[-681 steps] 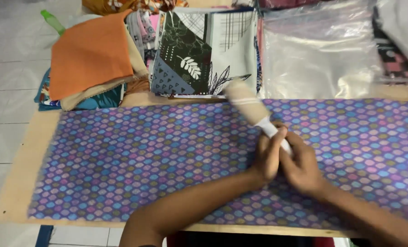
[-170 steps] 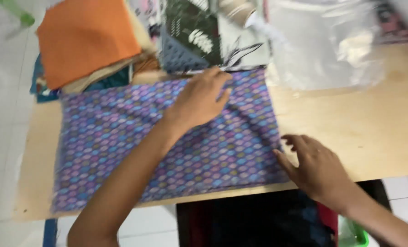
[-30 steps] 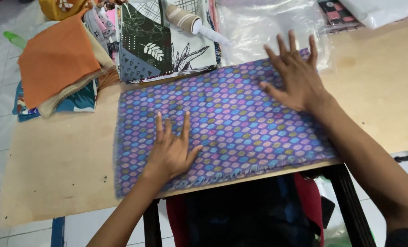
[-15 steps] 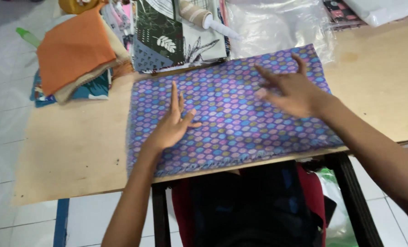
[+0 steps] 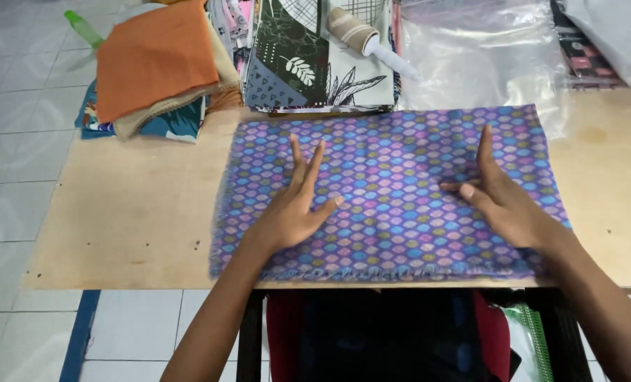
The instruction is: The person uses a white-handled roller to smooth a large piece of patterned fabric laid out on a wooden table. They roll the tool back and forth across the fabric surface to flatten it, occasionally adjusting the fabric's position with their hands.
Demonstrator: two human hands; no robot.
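Observation:
A folded purple cloth [image 5: 393, 152] with a blue and pink scale pattern lies flat on the wooden table [image 5: 131, 219], its near edge at the table's front. My left hand [image 5: 294, 205] rests palm down on the cloth's left half, fingers spread and pointing away. My right hand [image 5: 503, 201] lies flat on the right half, fingers stretched out. Neither hand grips anything.
A lint roller [image 5: 368, 39] lies on a stack of patterned fabrics [image 5: 294, 64] behind the cloth. An orange cloth tops a pile [image 5: 156, 60] at back left. Clear plastic bags [image 5: 478, 64] lie at back right. A green bottle [image 5: 82, 27] lies on the tiled floor.
Both hands have slid over the cloth: the left stays spread on the left half, the right has moved from the far right corner nearer the front. Earlier the cloth was spread wider, then folded.

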